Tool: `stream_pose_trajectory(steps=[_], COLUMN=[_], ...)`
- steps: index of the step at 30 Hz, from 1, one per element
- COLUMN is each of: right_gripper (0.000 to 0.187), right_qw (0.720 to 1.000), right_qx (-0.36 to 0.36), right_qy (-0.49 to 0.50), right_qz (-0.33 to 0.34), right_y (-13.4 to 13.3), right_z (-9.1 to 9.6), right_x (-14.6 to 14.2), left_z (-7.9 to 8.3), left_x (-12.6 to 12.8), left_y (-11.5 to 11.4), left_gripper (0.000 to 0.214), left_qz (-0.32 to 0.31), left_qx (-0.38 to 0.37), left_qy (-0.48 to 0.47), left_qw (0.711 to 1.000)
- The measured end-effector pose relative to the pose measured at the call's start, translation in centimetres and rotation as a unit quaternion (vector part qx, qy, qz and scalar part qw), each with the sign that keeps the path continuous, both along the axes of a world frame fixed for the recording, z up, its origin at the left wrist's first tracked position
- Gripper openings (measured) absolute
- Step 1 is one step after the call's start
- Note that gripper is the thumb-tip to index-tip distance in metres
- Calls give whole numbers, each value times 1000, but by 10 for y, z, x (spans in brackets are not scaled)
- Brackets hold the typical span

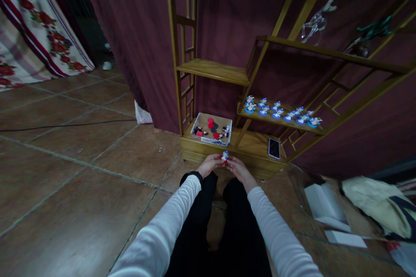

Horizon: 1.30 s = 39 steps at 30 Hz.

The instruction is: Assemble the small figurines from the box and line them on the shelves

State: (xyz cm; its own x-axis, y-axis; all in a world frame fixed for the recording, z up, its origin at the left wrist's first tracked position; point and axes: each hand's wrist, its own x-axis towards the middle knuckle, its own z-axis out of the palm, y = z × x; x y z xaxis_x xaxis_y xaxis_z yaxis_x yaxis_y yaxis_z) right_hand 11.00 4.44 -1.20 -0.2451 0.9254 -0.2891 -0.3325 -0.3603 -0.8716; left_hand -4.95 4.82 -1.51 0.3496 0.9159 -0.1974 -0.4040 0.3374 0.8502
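Observation:
Both my hands meet in front of the wooden shelf unit, around one small figurine (225, 155) with a blue and white top and a red base. My left hand (210, 165) grips it from the left, fingers closed at the red base. From the other side my right hand (238, 169) closes its fingers on the same base. Just beyond my hands, a shallow cardboard box (212, 140) on the lowest shelf holds several small figures and red pieces. To the upper right, several blue and white figurines (277, 114) on round bases stand in rows on a shelf.
A phone (274, 148) lies on the lower shelf at right. Higher up stand a clear glass deer (316, 24) and a dark green ornament (373, 32). White boxes (325, 203) and a cream bag (377, 201) lie on the floor at right. A black cable (68, 125) crosses the tiles.

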Motion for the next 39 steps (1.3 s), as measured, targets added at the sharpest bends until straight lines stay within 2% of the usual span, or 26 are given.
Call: stream_pose_trajectory(steps=[9,22,29,39], right_gripper=[28,31,31,31], right_qw=[1000,1000,1000,999], right_qx=[3,-5,-5,9], right_qy=[-12,13,15,42], right_qz=[5,8,2,-16], right_y=[-1,3,3,-1], right_z=[3,-2,-3,-4], right_x=[-1,1,0,-1], left_z=[-2,-12,-13,-14], left_x=[4,6,7,7], left_y=[-3,0,0,1], left_gripper=[48,46,46,41], left_qz=[43,67,69,121], left_qx=[42,46,43,74], left_qy=[20,25,25,70], left_qw=[998,996,996,987])
